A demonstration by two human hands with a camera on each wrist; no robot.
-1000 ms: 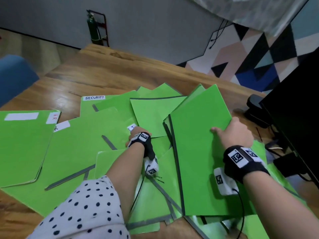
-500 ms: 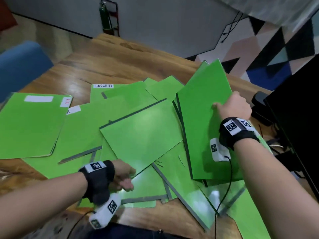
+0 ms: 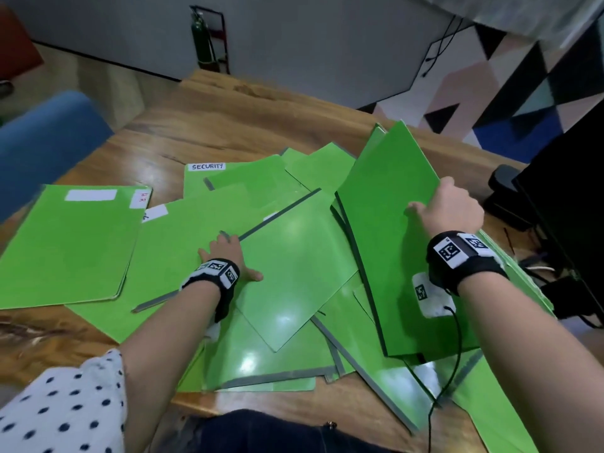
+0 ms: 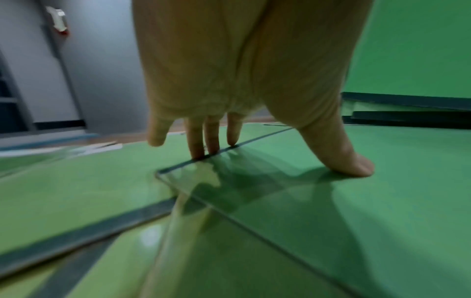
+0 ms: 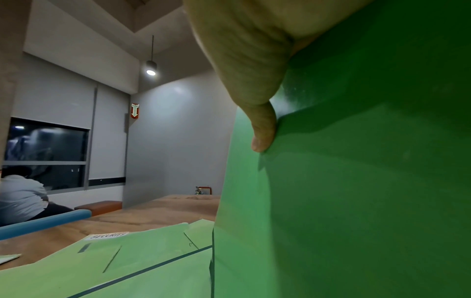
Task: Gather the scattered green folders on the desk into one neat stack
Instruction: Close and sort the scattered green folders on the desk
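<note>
Many green folders (image 3: pixel 81 243) lie fanned across our wooden desk (image 3: pixel 228 125) in the head view, where our left hand (image 3: pixel 225 253) lies flat on a middle folder (image 3: pixel 294 256) and our right hand (image 3: pixel 454 207) grips a tilted bundle of folders (image 3: pixel 385 207). From the left wrist, our straight fingers (image 4: pixel 211 137) and thumb press that folder's dark-edged corner. From the right wrist, our thumb (image 5: pixel 262 129) clamps the bundle's green cover (image 5: pixel 356 181).

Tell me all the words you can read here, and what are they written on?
"SECURITY": white label on the far green folder.
"H R": red letters on the white tab of the left green folder.
"FIRE": red wall sign with an arrow.
White label beside the tab: blank.
Wristband markers: patterns, not words.
</note>
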